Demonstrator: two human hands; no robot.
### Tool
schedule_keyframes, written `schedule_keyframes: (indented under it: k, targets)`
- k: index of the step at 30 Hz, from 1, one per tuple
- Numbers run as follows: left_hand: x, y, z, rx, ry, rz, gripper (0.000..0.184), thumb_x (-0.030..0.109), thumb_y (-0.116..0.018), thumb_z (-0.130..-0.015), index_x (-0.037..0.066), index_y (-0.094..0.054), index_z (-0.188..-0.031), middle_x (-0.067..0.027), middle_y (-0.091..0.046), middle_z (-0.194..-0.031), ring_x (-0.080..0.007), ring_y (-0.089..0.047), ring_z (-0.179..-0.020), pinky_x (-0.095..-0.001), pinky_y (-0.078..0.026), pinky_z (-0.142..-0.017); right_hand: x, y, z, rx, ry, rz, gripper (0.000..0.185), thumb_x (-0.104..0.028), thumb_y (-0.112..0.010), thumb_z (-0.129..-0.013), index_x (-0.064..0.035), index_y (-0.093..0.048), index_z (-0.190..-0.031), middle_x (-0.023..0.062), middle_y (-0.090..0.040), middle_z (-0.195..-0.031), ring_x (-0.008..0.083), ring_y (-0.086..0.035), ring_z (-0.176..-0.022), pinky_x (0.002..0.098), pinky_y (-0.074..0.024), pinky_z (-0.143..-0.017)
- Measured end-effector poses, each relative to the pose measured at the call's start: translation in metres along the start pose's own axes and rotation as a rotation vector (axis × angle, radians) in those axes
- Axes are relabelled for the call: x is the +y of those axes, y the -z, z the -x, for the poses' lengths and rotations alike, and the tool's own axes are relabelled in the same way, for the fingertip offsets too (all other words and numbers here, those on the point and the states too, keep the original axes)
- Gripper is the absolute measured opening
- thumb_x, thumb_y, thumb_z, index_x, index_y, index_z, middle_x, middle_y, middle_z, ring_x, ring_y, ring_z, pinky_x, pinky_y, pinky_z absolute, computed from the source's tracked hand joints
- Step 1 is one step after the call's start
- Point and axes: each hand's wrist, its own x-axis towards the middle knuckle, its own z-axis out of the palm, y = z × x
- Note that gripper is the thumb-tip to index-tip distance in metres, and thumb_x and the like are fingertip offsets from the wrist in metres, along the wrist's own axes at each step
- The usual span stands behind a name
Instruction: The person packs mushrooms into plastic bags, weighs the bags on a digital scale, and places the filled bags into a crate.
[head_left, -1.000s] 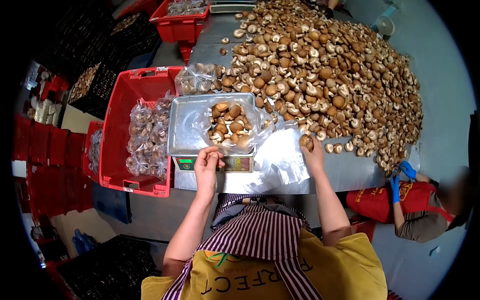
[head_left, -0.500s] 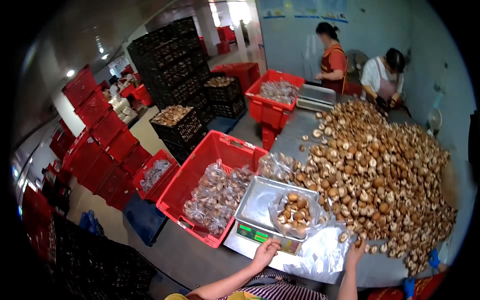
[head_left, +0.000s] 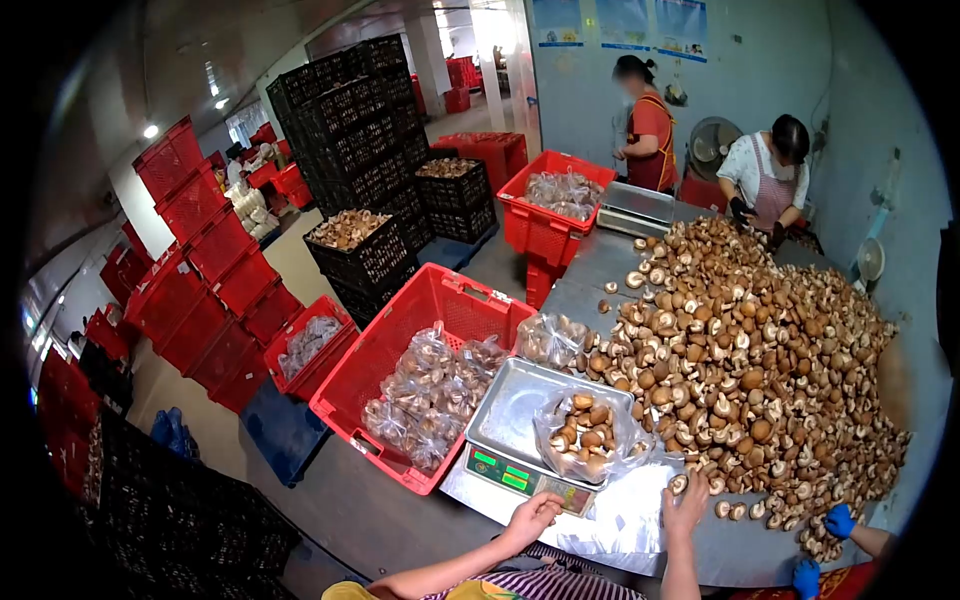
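Note:
A digital scale (head_left: 497, 410) with a metal pan and lit green displays stands in front of me. On its pan sits an open clear plastic bag (head_left: 590, 436) partly filled with brown mushrooms. My left hand (head_left: 534, 518) is at the scale's front edge, fingers curled together, with nothing visible in them. My right hand (head_left: 686, 508) has a mushroom (head_left: 679, 484) at its fingertips, over the shiny sheet (head_left: 625, 515) to the right of the scale. Beyond it spreads a large mushroom pile (head_left: 750, 370).
A red crate (head_left: 345, 400) of bagged mushrooms stands left of the scale; a filled bag (head_left: 552, 340) lies behind it. Two co-workers stand at the far side. Blue-gloved hands (head_left: 840, 521) of another person are at lower right. Black crates (head_left: 345, 125) are stacked at the back.
My right hand has moved left and up with the mushroom, away from the pile's edge toward the bag. My left hand stays by the scale, slightly lower in view. The blue-gloved hands have shifted.

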Motion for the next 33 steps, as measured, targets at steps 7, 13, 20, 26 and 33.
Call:
schedule_keyframes:
  k: [7, 13, 20, 26, 33]
  targets:
    - [0.001, -0.002, -0.007, -0.001, -0.045, -0.046, 0.019, 0.015, -0.054, -0.098, 0.001, -0.06, -0.111, 0.0004, -0.06, -0.087, -0.0071, -0.055, -0.076, -0.0213, -0.046, -0.07, 0.016, -0.026, -0.007, -0.037, -0.022, 0.008, 0.052, -0.013, -0.068, -0.077, 0.0001, -0.055, -0.126, 0.0206, -0.051, -0.129, 0.0381, -0.044, -0.124, 0.0479, -0.0304, -0.106]
    - [0.02, 0.004, 0.009, 0.109, -0.085, -0.123, 0.014, 0.011, -0.055, -0.096, 0.001, -0.062, -0.102, 0.0036, -0.056, -0.075, -0.0044, -0.051, -0.067, -0.0197, -0.043, -0.061, 0.033, -0.008, -0.017, 0.204, -0.125, -0.265, 0.047, -0.026, -0.055, -0.095, 0.0029, -0.05, -0.132, 0.0243, -0.051, -0.132, 0.0404, -0.047, -0.122, 0.044, -0.0342, -0.105]
    - [0.032, -0.004, 0.028, -0.015, -0.299, -0.398, 0.015, 0.006, -0.054, -0.092, -0.001, -0.061, -0.104, -0.0051, -0.057, -0.074, -0.0107, -0.052, -0.064, -0.0269, -0.044, -0.06, 0.078, -0.009, -0.025, 0.076, -0.205, -0.019, 0.046, -0.022, -0.057, -0.094, 0.0005, -0.05, -0.133, 0.0224, -0.047, -0.135, 0.0392, -0.043, -0.125, 0.0446, -0.0332, -0.106]
    - [0.052, -0.005, 0.021, 0.005, -0.393, -0.48, 0.016, 0.002, -0.055, -0.089, -0.001, -0.061, -0.103, -0.0144, -0.061, -0.088, -0.0237, -0.061, -0.077, -0.0316, -0.049, -0.068, 0.061, -0.001, -0.031, 0.091, -0.239, -0.244, 0.043, -0.018, -0.054, -0.094, 0.0021, -0.05, -0.131, 0.0215, -0.049, -0.134, 0.0357, -0.046, -0.124, 0.0418, -0.0354, -0.105]
    - [0.103, 0.023, -0.034, 0.501, -0.567, -0.684, 0.053, 0.013, -0.071, -0.078, 0.003, -0.051, -0.126, -0.0171, -0.053, -0.121, -0.0348, -0.051, -0.115, -0.0441, -0.042, -0.097, -0.093, 0.054, -0.05, 0.135, -0.045, -0.576, 0.032, -0.011, -0.052, -0.096, 0.0007, -0.056, -0.125, 0.0153, -0.059, -0.125, 0.0257, -0.058, -0.111, 0.0359, -0.0458, -0.096]
